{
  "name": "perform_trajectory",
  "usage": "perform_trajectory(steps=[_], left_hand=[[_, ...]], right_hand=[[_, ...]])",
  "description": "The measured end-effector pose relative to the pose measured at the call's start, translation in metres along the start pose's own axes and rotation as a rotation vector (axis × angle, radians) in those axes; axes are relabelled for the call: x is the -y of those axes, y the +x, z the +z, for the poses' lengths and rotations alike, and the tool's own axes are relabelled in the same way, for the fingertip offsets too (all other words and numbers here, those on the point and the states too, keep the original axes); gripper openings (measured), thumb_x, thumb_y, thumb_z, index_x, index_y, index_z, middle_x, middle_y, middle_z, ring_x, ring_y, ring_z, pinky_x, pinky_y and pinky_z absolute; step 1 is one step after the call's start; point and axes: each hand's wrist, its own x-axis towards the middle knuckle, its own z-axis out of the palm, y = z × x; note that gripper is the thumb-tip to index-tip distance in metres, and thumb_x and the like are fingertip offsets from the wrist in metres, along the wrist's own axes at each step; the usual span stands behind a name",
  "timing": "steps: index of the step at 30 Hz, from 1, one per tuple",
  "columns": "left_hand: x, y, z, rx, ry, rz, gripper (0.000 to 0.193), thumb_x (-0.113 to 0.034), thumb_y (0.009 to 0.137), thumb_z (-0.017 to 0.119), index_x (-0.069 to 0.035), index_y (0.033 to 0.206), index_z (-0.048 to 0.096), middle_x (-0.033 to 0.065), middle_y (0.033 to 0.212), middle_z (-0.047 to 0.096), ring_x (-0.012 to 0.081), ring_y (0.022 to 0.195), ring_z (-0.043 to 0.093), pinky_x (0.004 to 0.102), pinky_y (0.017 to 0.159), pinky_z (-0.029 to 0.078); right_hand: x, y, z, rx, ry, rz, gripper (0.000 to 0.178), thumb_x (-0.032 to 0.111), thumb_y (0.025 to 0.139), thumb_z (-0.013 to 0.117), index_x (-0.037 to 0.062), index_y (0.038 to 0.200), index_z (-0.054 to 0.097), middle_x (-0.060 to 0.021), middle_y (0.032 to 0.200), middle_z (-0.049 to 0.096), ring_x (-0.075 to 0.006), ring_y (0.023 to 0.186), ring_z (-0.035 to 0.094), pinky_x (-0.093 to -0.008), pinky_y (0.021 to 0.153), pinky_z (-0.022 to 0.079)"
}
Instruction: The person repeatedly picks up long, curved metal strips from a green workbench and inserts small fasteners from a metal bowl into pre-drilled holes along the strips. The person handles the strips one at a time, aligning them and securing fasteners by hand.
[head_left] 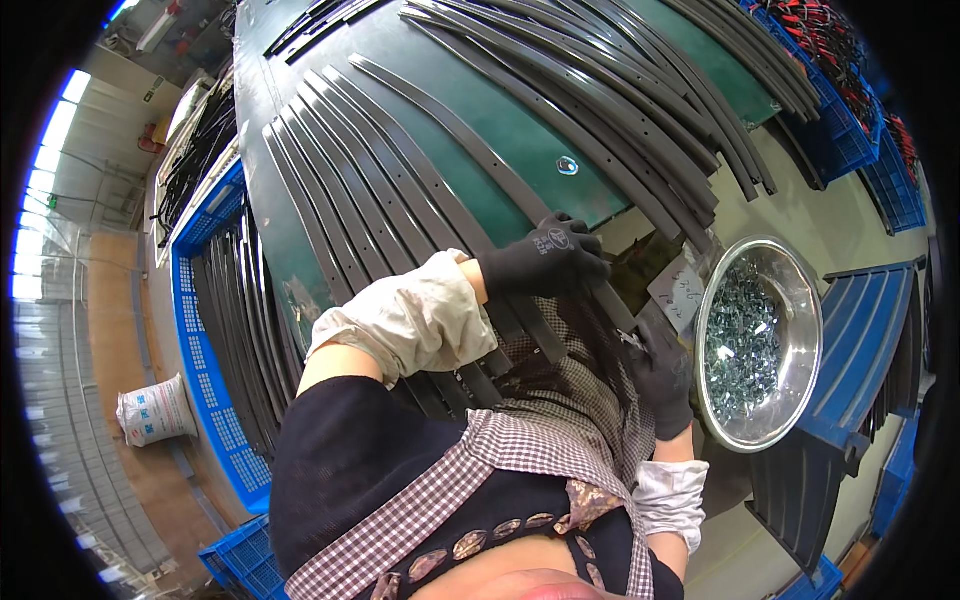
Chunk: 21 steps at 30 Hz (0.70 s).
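My left hand (550, 262), in a black glove, is closed round a long dark-grey curved strip (455, 128) near its close end. That end (612, 308) sticks out past the glove over my lap. My right hand (662, 375), also gloved in black, is at the tip of the strip, its fingers pinched on a small shiny metal piece, seemingly a clip (632, 341). Beside the right hand stands a round steel bowl (812, 345) full of small metal clips (742, 345). Several similar strips (350, 190) lie side by side to the left, partly under my left arm.
A green-topped table (520, 90) carries more strips (610, 110) on its right. A blue crate (205, 370) of strips stands left, with a white sack (157, 412) beyond. Blue crates (850, 150) and blue curved panels (865, 340) are at right. A handwritten paper (676, 292) lies by the bowl.
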Motion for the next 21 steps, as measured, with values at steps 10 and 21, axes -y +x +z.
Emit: perform_trajectory(steps=[10, 21], left_hand=[[0.005, 0.004, -0.001, -0.089, -0.016, 0.044, 0.048, -0.024, 0.068, 0.08, -0.018, 0.115, 0.072, 0.0056, 0.105, 0.068, 0.0297, 0.101, 0.06, 0.0421, 0.092, 0.045], [-0.006, 0.007, -0.01, -0.072, 0.02, 0.057, 0.044, -0.024, 0.069, 0.08, -0.015, 0.111, 0.073, 0.0044, 0.103, 0.069, 0.0289, 0.101, 0.061, 0.0437, 0.092, 0.046]], right_hand=[[-0.006, -0.018, 0.006, -0.094, 0.035, 0.272, 0.031, 0.031, 0.096, 0.062, 0.0003, 0.096, 0.066, -0.0206, 0.088, 0.065, -0.0408, 0.082, 0.063, -0.0457, 0.071, 0.05], [0.007, -0.036, 0.005, -0.02, 0.062, 0.232, 0.021, 0.023, 0.094, 0.062, 0.0038, 0.101, 0.066, -0.017, 0.091, 0.067, -0.0345, 0.084, 0.067, -0.0424, 0.071, 0.053]])
